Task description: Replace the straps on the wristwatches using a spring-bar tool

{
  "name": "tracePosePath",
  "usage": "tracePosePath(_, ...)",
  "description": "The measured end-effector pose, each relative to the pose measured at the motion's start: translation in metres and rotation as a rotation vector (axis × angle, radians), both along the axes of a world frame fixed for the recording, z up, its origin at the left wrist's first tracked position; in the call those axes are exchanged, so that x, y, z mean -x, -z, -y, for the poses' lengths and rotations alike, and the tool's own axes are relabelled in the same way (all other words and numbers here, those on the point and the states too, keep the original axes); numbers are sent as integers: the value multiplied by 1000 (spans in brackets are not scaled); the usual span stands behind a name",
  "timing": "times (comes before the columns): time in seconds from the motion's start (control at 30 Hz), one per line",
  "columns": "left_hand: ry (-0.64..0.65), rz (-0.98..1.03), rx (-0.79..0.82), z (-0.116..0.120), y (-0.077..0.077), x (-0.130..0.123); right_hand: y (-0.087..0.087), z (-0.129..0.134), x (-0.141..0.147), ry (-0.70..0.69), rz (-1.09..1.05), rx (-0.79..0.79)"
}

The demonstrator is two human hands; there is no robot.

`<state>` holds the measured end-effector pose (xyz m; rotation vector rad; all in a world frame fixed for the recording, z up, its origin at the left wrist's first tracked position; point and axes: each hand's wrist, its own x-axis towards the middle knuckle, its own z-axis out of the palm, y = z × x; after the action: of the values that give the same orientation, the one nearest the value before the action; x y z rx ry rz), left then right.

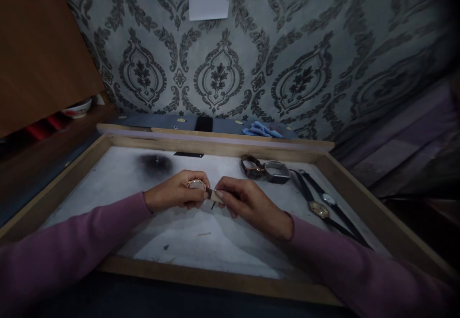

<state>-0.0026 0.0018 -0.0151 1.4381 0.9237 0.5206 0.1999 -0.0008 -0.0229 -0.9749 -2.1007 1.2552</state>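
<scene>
A round watch with a gold-coloured rim and pale dial is gripped in my left hand, its fingers curled around the case. From the case a strap runs towards the right, and my right hand pinches it between thumb and fingers. The hands are close together above the white surface of a wooden-framed tray. A thin dark piece sticks out below the strap; what it is I cannot make out.
Right of my hands lie a dark-gold watch, a grey-banded watch and two strap watches. A black strip lies at the tray's back. Behind it are a black object and a blue cloth.
</scene>
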Motion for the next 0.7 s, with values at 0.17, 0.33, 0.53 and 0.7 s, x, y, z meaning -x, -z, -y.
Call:
tracePosePath(0.17, -56, 23, 93, 1, -1, -1, -3, 0, -1, 5, -8, -4)
tracePosePath(0.33, -78, 44, 139, 1, 1, -1, -3, 1, -1, 9, -27, 0)
tracePosePath(0.53, -65, 44, 129, 0, 3, -1, -1, 0, -2, -6, 14, 22)
tracePosePath(0.7, -51, 66, 105, 0, 2, -2, -7, 1, -2, -18, 77, -67)
